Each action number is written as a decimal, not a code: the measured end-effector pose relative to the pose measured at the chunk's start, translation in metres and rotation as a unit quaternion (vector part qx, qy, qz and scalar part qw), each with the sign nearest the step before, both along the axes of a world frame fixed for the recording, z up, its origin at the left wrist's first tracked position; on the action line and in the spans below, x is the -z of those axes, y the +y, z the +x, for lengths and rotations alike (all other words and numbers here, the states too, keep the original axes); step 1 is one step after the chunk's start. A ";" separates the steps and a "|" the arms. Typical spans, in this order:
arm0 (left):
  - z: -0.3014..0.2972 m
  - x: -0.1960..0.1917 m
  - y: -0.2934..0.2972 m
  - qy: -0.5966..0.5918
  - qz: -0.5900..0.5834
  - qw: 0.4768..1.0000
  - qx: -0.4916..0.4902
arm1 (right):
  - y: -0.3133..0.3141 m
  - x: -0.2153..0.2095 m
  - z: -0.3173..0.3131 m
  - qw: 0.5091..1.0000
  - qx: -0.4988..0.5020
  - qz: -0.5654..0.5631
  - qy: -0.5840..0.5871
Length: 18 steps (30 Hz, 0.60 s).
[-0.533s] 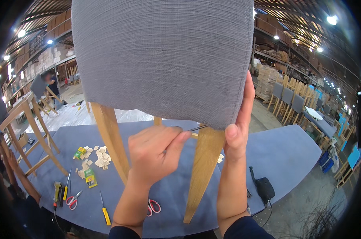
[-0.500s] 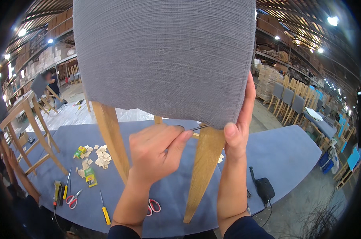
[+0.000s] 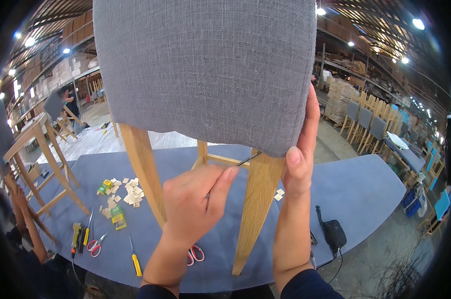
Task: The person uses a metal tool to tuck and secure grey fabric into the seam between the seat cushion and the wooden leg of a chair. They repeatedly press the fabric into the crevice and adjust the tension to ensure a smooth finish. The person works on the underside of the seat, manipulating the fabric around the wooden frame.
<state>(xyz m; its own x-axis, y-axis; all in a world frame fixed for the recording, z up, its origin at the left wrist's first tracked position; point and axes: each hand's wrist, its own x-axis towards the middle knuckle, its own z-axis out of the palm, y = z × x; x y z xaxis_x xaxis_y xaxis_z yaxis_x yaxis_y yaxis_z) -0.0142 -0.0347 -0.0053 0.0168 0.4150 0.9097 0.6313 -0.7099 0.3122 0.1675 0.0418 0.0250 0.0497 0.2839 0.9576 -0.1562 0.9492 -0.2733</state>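
Note:
A grey upholstered chair back [image 3: 200, 74] fills the upper middle, with wooden legs [image 3: 258, 209] running down below it. My left hand [image 3: 195, 199] is closed in a pinch round a thin dark metal rod [image 3: 248, 159]. Its tip meets the lower fabric edge beside the top of the right leg; any handle is hidden in my fist. My right hand [image 3: 302, 154] holds the chair back at its lower right corner, thumb near the front edge and fingers up along the side.
On the blue-grey table cover [image 3: 355, 184] lie pale square chips [image 3: 133, 192], a small green-yellow box [image 3: 118, 218], a yellow-handled screwdriver [image 3: 136, 261], red-handled scissors [image 3: 95, 245] and a black device with a cord [image 3: 331, 231]. Another person's arms [image 3: 29, 219] hold a wooden chair frame [image 3: 46, 149] at left.
My left hand has dropped slightly, and the rod now slants more steeply, with more of it showing. My right thumb has shifted a little up and right. The whole view has moved slightly.

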 end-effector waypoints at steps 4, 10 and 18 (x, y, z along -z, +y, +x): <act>0.006 -0.005 -0.002 -0.002 0.013 1.000 0.019 | 0.001 0.000 0.000 1.000 -0.001 0.018 0.002; 0.000 -0.005 -0.003 -0.019 -0.007 0.999 0.050 | 0.009 0.002 0.002 0.999 0.020 0.051 -0.006; 0.013 -0.016 0.002 -0.008 0.059 0.997 0.046 | 0.005 0.003 -0.003 0.999 0.003 0.031 0.018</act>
